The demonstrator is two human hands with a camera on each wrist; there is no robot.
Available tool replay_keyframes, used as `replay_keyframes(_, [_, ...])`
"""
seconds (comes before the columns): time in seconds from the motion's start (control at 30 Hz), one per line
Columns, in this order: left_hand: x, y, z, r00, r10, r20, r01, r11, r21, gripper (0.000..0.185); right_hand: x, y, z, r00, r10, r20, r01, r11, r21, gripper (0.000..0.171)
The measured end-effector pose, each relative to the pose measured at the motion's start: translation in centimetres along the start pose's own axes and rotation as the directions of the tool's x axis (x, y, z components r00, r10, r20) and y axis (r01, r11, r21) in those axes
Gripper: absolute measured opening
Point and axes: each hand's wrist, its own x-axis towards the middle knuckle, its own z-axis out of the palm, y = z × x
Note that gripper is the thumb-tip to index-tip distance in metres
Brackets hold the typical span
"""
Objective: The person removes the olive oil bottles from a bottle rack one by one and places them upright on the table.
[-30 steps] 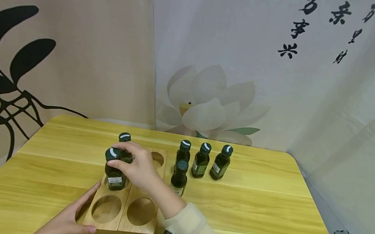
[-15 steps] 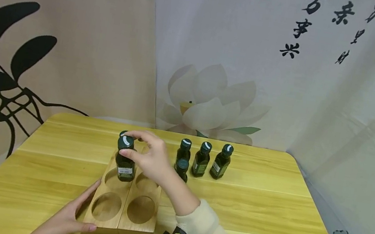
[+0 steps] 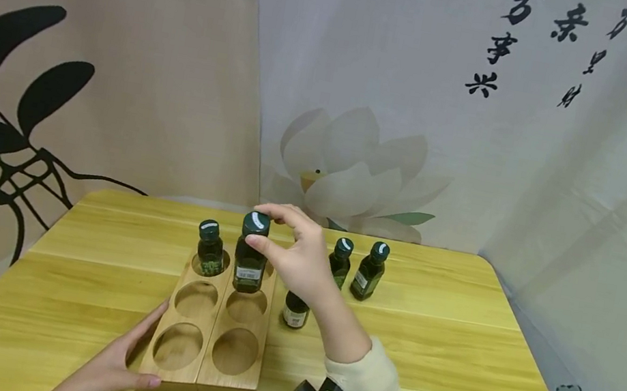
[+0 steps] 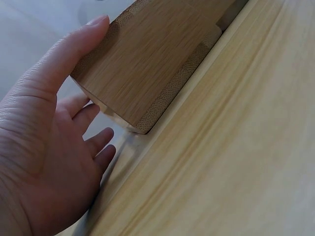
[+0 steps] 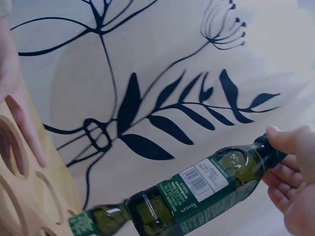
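The right hand [image 3: 293, 258], pinching a dark green bottle [image 3: 251, 255] by its cap, has carried it from the wooden tray's [image 3: 210, 330] left column to above the far-right hole at frame centre. The left hand [image 3: 113, 366] rests flat-fingered against the tray's near-left corner; open counter [image 3: 448, 356] lies right.

Soft, even indoor light with faint shadows throughout; the head view is sharp, both wrist views slightly soft.
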Motion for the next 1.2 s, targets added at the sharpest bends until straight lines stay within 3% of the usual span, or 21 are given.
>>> replay_keyframes(0.47, [-0.1, 0.1, -0.1, 1.0, -0.008, 0.008, 0.008, 1.0, 0.002, 0.106, -0.5, -0.4, -5.1, 0.991, -0.056, -0.119, 0.051, 0.997, -0.049, 0.034])
replay_keyframes(0.87, [-0.1, 0.3, -0.1, 1.0, -0.007, 0.012, 0.006, 1.0, 0.005, 0.105, -1.7, 0.3, -8.6, 0.979, -0.013, -0.201, -0.005, 0.996, -0.089, 0.035])
replay_keyframes(1.2, [0.0, 0.3, -0.1, 1.0, -0.012, 0.011, 0.012, 1.0, -0.007, 0.105, -2.8, -0.6, -9.5, 0.967, 0.091, -0.239, -0.131, 0.979, -0.159, 0.033])
